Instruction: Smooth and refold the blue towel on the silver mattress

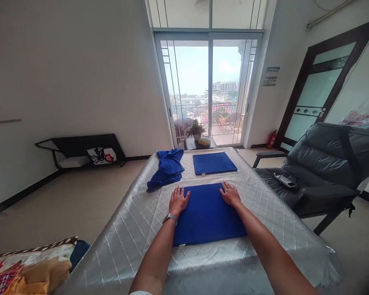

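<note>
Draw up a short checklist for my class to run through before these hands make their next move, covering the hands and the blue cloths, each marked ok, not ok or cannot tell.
1. Left hand open, at the far left corner of the near cloth: ok.
2. Right hand open, at its far right corner: ok.
3. Top of the near cloth flat: ok, no large creases show.
4. Far cloth apart from it: ok, silver cover shows between.
5. Crumpled cloth smoothed out: not ok, it lies bunched.
6. Underside of the near cloth smooth: cannot tell, hidden.
</note>
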Tool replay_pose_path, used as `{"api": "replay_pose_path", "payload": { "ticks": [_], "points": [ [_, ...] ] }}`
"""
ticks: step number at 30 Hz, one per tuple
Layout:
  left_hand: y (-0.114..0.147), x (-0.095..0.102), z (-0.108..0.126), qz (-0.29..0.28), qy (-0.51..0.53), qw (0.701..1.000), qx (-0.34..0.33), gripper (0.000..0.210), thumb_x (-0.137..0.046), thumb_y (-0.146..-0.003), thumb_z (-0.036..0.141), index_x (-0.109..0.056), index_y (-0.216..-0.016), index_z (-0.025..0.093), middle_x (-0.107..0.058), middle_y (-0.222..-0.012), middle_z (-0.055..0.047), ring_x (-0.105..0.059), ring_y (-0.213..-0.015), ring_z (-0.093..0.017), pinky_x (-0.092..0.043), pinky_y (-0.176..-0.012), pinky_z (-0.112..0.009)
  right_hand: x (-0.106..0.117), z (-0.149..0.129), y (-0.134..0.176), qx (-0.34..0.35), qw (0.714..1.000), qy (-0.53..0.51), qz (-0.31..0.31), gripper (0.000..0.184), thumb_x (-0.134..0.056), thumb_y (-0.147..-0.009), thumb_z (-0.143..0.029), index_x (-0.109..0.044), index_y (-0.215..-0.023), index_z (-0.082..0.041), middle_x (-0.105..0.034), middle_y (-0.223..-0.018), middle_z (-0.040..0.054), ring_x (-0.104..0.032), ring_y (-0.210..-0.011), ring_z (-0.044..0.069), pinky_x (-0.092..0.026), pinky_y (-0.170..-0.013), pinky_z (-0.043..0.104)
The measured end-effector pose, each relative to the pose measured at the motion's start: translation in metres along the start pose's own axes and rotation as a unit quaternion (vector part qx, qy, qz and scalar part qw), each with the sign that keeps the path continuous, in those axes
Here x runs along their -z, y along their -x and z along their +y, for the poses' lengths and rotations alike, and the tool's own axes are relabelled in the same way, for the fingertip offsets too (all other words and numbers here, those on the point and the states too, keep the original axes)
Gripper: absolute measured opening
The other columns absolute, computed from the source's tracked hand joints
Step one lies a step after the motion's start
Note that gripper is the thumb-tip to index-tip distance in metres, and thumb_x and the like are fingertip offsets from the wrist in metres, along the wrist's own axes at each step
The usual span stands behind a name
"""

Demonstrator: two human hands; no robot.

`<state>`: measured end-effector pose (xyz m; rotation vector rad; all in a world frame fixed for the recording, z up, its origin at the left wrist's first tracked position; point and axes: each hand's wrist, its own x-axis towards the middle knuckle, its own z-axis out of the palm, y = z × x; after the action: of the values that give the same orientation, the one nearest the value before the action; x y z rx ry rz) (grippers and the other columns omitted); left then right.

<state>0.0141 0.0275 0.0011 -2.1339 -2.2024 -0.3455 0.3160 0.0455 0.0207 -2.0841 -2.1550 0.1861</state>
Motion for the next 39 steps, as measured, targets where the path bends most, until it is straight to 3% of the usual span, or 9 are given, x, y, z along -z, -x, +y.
{"api": "replay_pose_path", "payload": {
  "ticks": [6, 13, 17, 20, 24, 28, 32, 35, 39],
  "points": [
    [0.0, 0.001, 0.0, -0.007, 0.002, 1.0, -0.002, 0.075, -0.017, -0.1, 0.061, -0.038, -0.152, 0.011, -0.035, -0.16, -0.016, -0.027, -0.149, -0.028, -0.021, -0.122, -0.043, 0.008, 0.0, 0.025, 0.027, 0.997, 0.006, 0.073, 0.059, -0.027, -0.101, -0.031, -0.029, -0.158, -0.017, -0.024, -0.165, 0.004, -0.021, -0.151, 0.019, -0.009, -0.123, 0.039],
    [0.0, 0.0, 0.0, -0.005, -0.004, 1.0, -0.003, 0.073, -0.015, -0.1, 0.06, -0.037, -0.153, 0.015, -0.035, -0.16, -0.014, -0.028, -0.149, -0.027, -0.023, -0.121, -0.044, -0.007, 0.008, 0.086, 0.048, 0.999, -0.001, 0.007, 0.063, -0.023, -0.103, -0.046, -0.026, -0.159, -0.018, -0.021, -0.165, 0.0026, -0.015, -0.152, 0.022, -0.012, -0.123, 0.043],
    [0.001, 0.004, -0.001, -0.008, -0.002, 1.0, 0.002, 0.073, -0.017, -0.1, 0.059, -0.035, -0.154, 0.013, -0.034, -0.16, -0.016, -0.028, -0.149, -0.027, -0.023, -0.121, -0.044, -0.011, 0.008, 0.097, 0.042, 0.999, -0.005, 0.006, 0.064, -0.023, -0.103, -0.047, -0.024, -0.159, -0.017, -0.022, -0.165, 0.0023, -0.015, -0.152, 0.02, -0.009, -0.123, 0.043],
    [0.002, 0.013, 0.004, 0.03, -0.008, 0.999, 0.009, 0.071, -0.02, -0.101, 0.057, -0.036, -0.153, 0.011, -0.035, -0.16, -0.017, -0.027, -0.149, -0.029, -0.022, -0.121, -0.045, -0.009, 0.008, 0.096, 0.042, 0.999, -0.012, 0.005, 0.064, -0.023, -0.103, -0.048, -0.023, -0.159, -0.018, -0.021, -0.165, 0.0019, -0.015, -0.152, 0.02, -0.009, -0.123, 0.042],
    [0.012, 0.024, 0.047, 0.068, 0.016, 0.997, -0.009, 0.066, -0.023, -0.102, 0.053, -0.044, -0.149, 0.011, -0.041, -0.156, -0.017, -0.032, -0.147, -0.03, -0.028, -0.12, -0.046, -0.008, 0.007, 0.095, 0.043, 0.999, -0.013, 0.003, 0.064, -0.023, -0.102, -0.048, -0.023, -0.159, -0.019, -0.021, -0.165, 0.0021, -0.015, -0.152, 0.02, -0.009, -0.123, 0.043],
    [0.038, 0.018, 0.127, 0.014, 0.076, 0.983, -0.169, 0.059, -0.029, -0.103, 0.05, -0.047, -0.148, 0.016, -0.041, -0.157, -0.015, -0.035, -0.146, -0.026, -0.031, -0.119, -0.041, -0.008, 0.006, 0.095, 0.041, 0.999, -0.008, 0.003, 0.063, -0.024, -0.102, -0.045, -0.024, -0.159, -0.02, -0.021, -0.165, 0.0022, -0.015, -0.152, 0.021, -0.009, -0.123, 0.044],
    [0.065, 0.0, 0.182, -0.003, 0.1, 0.969, -0.225, 0.058, -0.024, -0.104, 0.049, -0.042, -0.151, 0.019, -0.041, -0.157, -0.013, -0.032, -0.148, -0.025, -0.028, -0.12, -0.047, -0.01, 0.01, 0.096, 0.062, 0.998, 0.015, -0.005, 0.061, -0.029, -0.099, -0.031, -0.026, -0.159, -0.02, -0.019, -0.165, 0.0018, -0.015, -0.152, 0.021, -0.012, -0.123, 0.043],
    [0.076, -0.005, 0.182, -0.004, 0.104, 0.973, -0.205, 0.063, -0.017, -0.104, 0.051, -0.041, -0.152, 0.019, -0.041, -0.157, -0.012, -0.03, -0.149, -0.024, -0.025, -0.122, -0.047, -0.012, 0.011, 0.096, 0.063, 0.998, 0.022, 0.0, 0.061, -0.029, -0.099, -0.031, -0.026, -0.159, -0.018, -0.019, -0.165, 0.0021, -0.016, -0.152, 0.021, -0.012, -0.123, 0.042],
    [0.082, 0.003, 0.14, -0.021, 0.079, 0.981, -0.174, 0.069, -0.016, -0.101, 0.059, -0.038, -0.153, 0.019, -0.035, -0.16, -0.011, -0.026, -0.15, -0.024, -0.022, -0.123, -0.045, -0.013, 0.009, 0.094, 0.048, 0.999, 0.013, 0.009, 0.063, -0.025, -0.102, -0.043, -0.025, -0.159, -0.016, -0.022, -0.164, 0.0032, -0.018, -0.152, 0.022, -0.01, -0.123, 0.043]
  ]
}}
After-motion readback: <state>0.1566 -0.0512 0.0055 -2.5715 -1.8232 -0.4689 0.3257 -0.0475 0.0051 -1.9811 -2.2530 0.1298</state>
